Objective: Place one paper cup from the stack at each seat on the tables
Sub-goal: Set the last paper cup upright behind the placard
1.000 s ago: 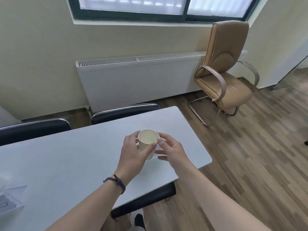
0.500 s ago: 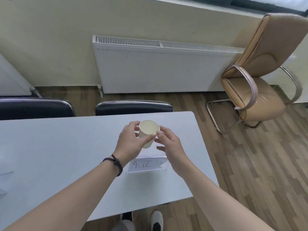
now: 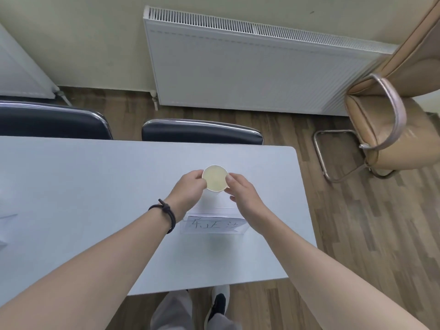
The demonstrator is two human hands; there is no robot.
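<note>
Right now I have the paper cup [image 3: 215, 178] pinched between both hands, left hand [image 3: 189, 195] on its left wall and right hand [image 3: 242, 195] on its right, fingers [image 3: 229, 179] closed on the rim. It stands upright, mouth up, over the table [image 3: 95, 186] just beyond the name card [image 3: 214, 225]. Whether its base touches, I cannot tell; the set-down runs straight down.

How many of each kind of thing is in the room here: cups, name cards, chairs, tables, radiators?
Paper cup: 1
Name card: 1
Black chairs: 2
Tan armchair: 1
Table: 1
Radiator: 1
Total: 7
</note>
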